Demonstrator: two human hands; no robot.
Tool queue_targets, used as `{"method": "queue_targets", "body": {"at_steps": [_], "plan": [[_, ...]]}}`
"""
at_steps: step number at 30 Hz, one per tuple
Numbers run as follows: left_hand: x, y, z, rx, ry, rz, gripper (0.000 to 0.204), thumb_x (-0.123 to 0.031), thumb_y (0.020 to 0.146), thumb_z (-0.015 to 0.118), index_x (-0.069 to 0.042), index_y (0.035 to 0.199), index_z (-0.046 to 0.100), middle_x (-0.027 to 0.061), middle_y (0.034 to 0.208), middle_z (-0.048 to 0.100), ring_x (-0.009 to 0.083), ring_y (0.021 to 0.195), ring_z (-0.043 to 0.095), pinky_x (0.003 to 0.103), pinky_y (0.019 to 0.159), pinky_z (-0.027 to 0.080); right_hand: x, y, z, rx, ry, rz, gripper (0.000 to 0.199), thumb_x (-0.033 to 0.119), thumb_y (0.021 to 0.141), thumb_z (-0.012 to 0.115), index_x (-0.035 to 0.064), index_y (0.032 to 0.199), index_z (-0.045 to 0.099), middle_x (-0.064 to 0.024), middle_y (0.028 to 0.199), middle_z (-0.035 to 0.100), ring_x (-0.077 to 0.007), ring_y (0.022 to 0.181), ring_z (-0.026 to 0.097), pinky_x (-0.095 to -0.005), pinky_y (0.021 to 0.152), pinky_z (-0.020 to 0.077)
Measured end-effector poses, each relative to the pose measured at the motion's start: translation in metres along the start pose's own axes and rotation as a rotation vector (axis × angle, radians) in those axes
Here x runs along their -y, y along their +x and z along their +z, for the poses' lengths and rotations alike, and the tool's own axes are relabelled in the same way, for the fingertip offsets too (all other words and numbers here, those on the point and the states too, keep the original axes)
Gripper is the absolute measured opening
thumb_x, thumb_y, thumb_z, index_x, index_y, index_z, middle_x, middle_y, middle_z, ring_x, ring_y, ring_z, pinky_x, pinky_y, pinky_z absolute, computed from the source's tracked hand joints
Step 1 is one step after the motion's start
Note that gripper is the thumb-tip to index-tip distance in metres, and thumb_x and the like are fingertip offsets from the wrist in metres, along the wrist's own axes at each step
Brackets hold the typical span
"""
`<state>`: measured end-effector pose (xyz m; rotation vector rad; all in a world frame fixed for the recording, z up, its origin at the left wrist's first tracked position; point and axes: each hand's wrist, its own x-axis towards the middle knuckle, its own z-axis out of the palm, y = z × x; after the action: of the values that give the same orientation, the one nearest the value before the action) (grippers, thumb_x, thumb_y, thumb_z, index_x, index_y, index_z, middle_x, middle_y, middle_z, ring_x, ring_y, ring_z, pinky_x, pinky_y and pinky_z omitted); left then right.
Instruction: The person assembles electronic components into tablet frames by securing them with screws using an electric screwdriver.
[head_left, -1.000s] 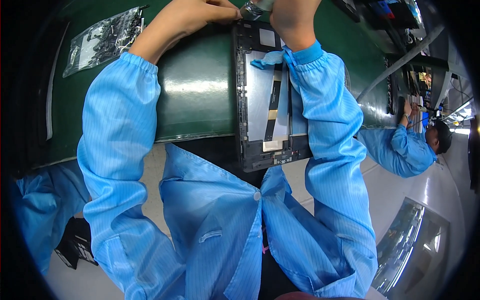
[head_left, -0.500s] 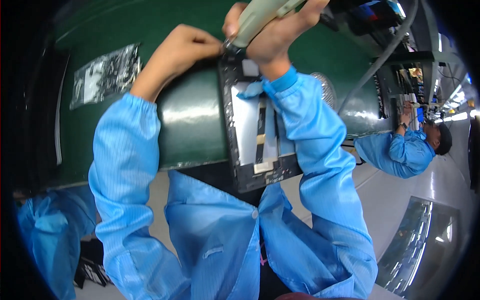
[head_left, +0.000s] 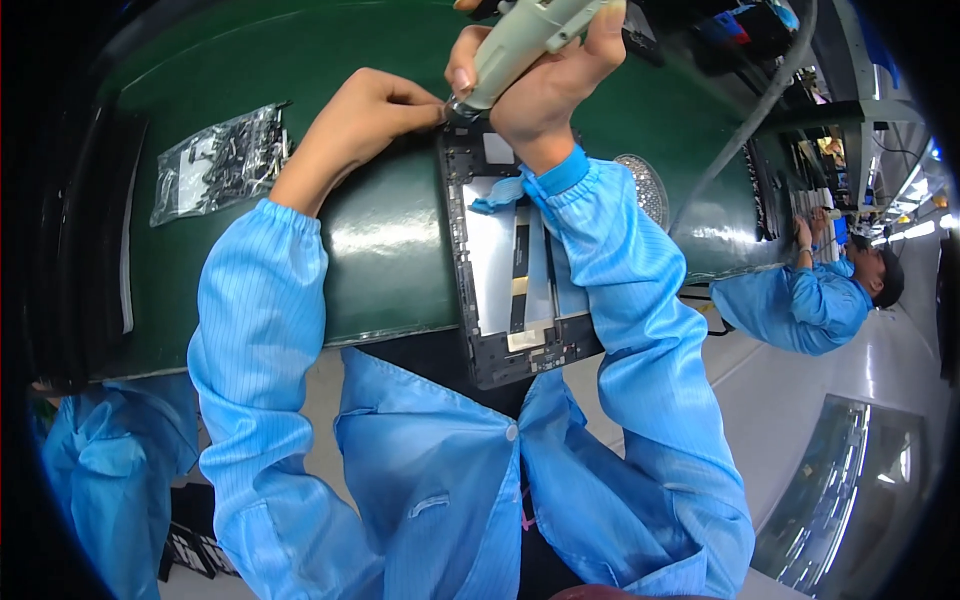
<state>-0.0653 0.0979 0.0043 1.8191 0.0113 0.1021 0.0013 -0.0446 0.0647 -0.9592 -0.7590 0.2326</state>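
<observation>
Tool work, it seems, at the far-left corner of the black-framed panel (head_left: 493,280).
There, the left hand's (head_left: 372,112) fingers pinch, anything between hidden; the right hand's (head_left: 545,100) curl around a pale tool (head_left: 515,50). Steady aim seems called for. The panel overhangs the desk (head_left: 385,270); left of it, a clear bag (head_left: 220,165) holds small dark parts.

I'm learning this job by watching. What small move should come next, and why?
Probably steady the pale power tool with the right hand, since its front end is at the far-left corner of the flat device, close beside the pinching left hand.
</observation>
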Motion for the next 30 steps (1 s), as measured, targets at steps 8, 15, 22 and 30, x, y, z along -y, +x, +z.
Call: {"method": "queue_targets", "body": {"at_steps": [8,15,22,30], "plan": [[0.007,0.001,-0.002,0.011,0.014,0.017,0.025,-0.018,0.084,0.074,0.004,0.094,0.076,0.0088,0.079,0.072,0.0128,0.072,0.064,0.027,0.07,0.051,0.007,0.0,0.015,-0.114,-0.283,0.037,0.018,0.014,0.093,0.071,0.0001,0.102,0.064,-0.0019,0.058,0.056,-0.0098,0.041,0.05,-0.0241,0.039,0.0364],[0.021,0.007,-0.005,0.024,0.035,-0.033,0.026,-0.014,0.088,0.07,0.006,0.105,0.073,0.0113,0.09,0.073,0.0158,0.082,0.069,0.027,0.079,0.054,0.004,-0.001,0.016,-0.098,-0.323,0.037,0.016,0.015,0.093,0.071,0.0015,0.088,0.064,-0.001,0.056,0.056,-0.0088,0.041,0.05,-0.0237,0.039,0.0351],[0.025,0.009,-0.005,0.031,0.097,-0.017,0.028,-0.015,0.088,0.069,0.006,0.106,0.073,0.0129,0.091,0.073,0.017,0.083,0.069,0.028,0.081,0.054,0.002,0.0,0.018,-0.095,-0.346,0.013,0.015,0.013,0.093,0.069,0.0016,0.085,0.063,-0.0015,0.055,0.056,-0.0092,0.041,0.051,-0.0243,0.039,0.0367],[0.024,0.009,-0.004,0.006,0.109,-0.008,0.03,-0.016,0.088,0.07,0.006,0.107,0.073,0.0129,0.092,0.073,0.0163,0.083,0.069,0.027,0.081,0.054,0.0,-0.001,0.013,-0.095,-0.337,0.024,0.014,0.012,0.093,0.069,0.0008,0.085,0.064,-0.002,0.055,0.056,-0.0095,0.041,0.052,-0.0245,0.038,0.0371]]}}
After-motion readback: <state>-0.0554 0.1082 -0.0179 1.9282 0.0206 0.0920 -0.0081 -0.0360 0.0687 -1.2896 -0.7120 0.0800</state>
